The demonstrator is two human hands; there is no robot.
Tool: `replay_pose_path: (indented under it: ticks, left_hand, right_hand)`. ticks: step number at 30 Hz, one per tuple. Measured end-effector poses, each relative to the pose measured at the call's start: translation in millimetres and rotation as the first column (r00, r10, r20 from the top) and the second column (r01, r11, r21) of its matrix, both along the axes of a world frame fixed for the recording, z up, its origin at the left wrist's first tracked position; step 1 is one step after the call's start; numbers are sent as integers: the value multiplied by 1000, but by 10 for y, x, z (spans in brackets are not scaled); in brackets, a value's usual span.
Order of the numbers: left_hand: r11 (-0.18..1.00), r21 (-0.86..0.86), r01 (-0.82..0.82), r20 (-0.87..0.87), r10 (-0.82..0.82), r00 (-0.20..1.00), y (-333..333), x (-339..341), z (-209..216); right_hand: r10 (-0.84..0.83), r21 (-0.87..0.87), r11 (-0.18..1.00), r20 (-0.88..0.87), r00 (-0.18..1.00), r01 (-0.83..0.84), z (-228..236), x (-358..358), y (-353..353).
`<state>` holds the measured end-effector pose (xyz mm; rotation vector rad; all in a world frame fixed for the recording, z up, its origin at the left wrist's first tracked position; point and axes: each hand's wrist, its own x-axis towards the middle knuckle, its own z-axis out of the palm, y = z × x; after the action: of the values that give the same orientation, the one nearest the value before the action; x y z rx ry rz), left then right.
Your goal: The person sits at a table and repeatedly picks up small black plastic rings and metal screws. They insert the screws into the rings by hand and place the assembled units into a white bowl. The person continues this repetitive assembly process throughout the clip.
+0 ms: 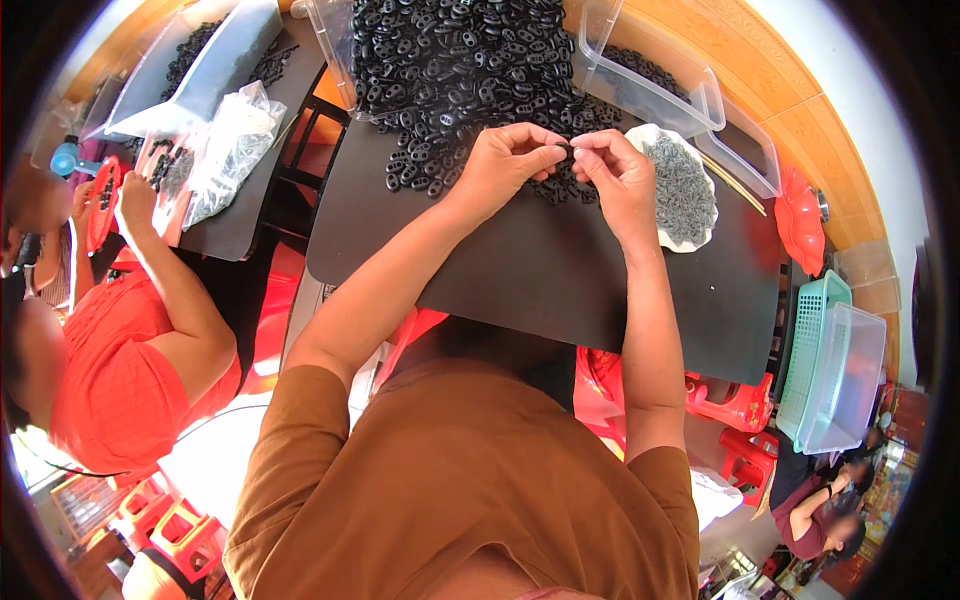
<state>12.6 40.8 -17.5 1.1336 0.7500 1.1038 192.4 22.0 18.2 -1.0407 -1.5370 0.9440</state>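
Near the upper centre, the left hand [505, 160] and right hand [618, 172] are pinching one small black plastic piece [565, 152], seemingly light and stiff, best held by its edges.

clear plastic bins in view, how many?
3, others may be hidden: one behind the black parts, one right of the pile, one in the green basket lower right.

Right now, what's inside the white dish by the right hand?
The white dish holds a heap of small grey parts, too small to identify. The right hand covers its left edge; the dish bottom is hidden under the heap.
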Motion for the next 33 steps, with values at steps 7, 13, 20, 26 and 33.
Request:
replay_pose_path:
  ticks: [7,13,20,26,33]
  left_hand:
    - [998,-54,9,96,-4,995,-34,-17,66]
    - [999,-46,14,44,-12,999,-27,-21,80]
    - [997,-69,36,33,-34,999,-34,-16,52]
    - [997,-64,42,14,-41,999,-41,-15,66]
    - [997,-71,41,18,-40,999,-41,-18,77]
  right_hand:
    - [-61,-55,996,88,994,66,40,13,-18]
    - [-25,130,991,88,996,13,-53,54,29]
    - [-15,46,999,71,997,11,-28,24,14]
    - [20,16,1000,67,998,-21,-7,40,4]
    - [33,7,999,84,996,-34,9,65,7]
